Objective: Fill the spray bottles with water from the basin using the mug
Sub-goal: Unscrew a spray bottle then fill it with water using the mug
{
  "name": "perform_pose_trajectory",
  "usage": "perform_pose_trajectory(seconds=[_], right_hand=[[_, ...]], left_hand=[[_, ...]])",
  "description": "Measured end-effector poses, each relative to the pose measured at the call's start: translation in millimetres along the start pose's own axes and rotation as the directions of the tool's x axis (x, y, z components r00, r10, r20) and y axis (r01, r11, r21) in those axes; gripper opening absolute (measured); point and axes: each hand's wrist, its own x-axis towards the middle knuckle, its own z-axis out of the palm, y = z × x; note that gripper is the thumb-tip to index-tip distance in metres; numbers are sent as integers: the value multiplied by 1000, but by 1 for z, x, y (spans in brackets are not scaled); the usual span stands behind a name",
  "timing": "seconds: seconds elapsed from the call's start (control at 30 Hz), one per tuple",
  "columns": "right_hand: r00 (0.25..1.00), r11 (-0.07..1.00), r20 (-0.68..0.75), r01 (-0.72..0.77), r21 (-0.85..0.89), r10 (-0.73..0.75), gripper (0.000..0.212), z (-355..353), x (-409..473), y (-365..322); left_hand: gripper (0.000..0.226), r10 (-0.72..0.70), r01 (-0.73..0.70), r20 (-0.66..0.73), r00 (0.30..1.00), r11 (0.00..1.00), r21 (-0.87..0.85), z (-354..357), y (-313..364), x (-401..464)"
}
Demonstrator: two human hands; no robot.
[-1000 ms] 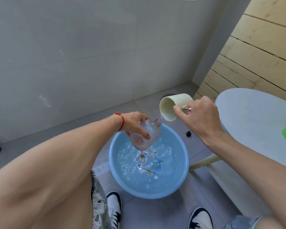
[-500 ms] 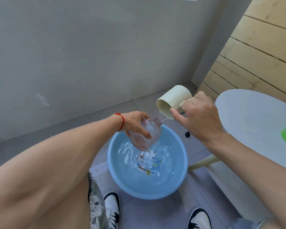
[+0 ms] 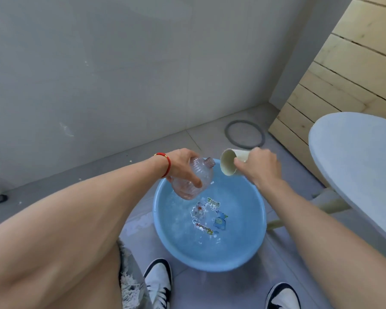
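Blue basin [image 3: 210, 259] — one; hands grip one bottle [image 3: 193, 178], one mug [image 3: 228, 161].

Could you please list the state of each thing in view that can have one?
spray bottle: uncapped, tilted, held above the basin by the left hand.
mug: tipped on its side, mouth toward the bottle, no water pouring, gripped by the right hand.
basin: on the floor, holding rippling water.
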Motion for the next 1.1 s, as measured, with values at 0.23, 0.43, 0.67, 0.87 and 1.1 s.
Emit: perform_pose_trajectory(seconds=[0.23, 0.43, 0.67, 0.87, 1.1], right_hand=[[978, 982, 201, -21, -189, 59, 35, 140, -60, 7], [875, 974, 444, -114, -194, 191, 20, 182, -73, 17], [880, 971, 432, -235, 33, 198, 41, 183, -95, -18], [711, 606, 610, -668, 431, 350, 53, 174, -84, 3], [715, 494, 687, -647, 580, 130, 31, 114, -73, 25]], left_hand=[[76, -100, 100, -40, 994, 995, 5, 4, -13, 9], [83, -108, 108, -6, 994, 994, 13, 11, -11, 11], [80, -114, 114, -3, 993, 993, 9, 15, -8, 15], [85, -93, 93, -13, 996, 995, -29, 10, -6, 14], [95, -67, 66, -17, 998, 996, -58, -1, -13, 0]])
